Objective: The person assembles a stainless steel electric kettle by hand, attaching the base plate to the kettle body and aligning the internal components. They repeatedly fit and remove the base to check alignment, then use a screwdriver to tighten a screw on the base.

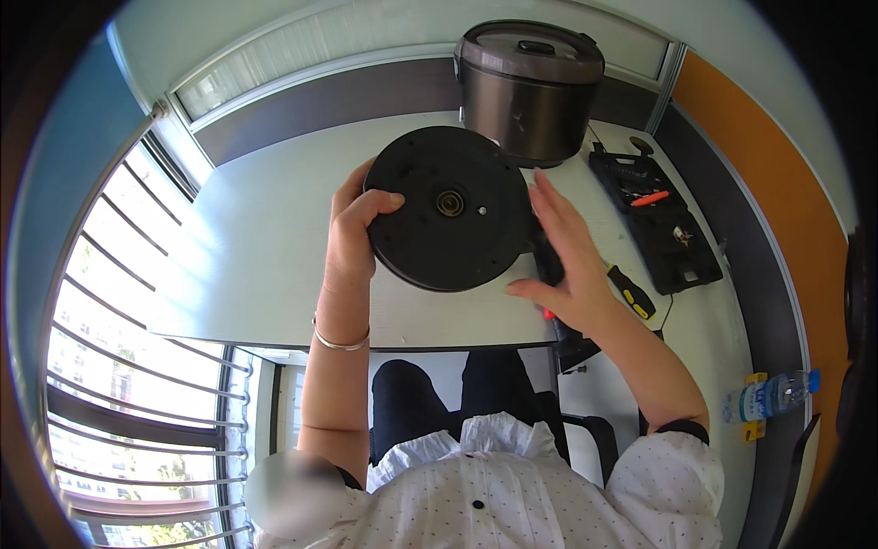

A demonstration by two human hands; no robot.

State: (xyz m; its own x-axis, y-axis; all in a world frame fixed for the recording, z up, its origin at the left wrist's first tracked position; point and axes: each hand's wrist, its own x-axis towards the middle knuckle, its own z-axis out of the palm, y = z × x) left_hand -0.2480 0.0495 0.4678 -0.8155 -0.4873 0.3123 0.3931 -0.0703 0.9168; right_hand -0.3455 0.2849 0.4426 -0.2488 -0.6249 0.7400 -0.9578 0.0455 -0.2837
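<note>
A round black plate with a coiled metal ring at its centre and a small bright screw beside it is held up over the table. My left hand grips its left edge, with the thumb bent onto the face and the other fingers behind. My right hand is open by the plate's right edge, thumb and fingers apart; whether the fingertips touch the rim I cannot tell. Partly hidden behind that hand is a dark object with a red bit near it, too covered to name.
A brown rice cooker with its lid down stands at the back of the white table. To the right lie an unfolded black tool case, a red-handled tool and a black-and-yellow screwdriver. A water bottle lies at far right.
</note>
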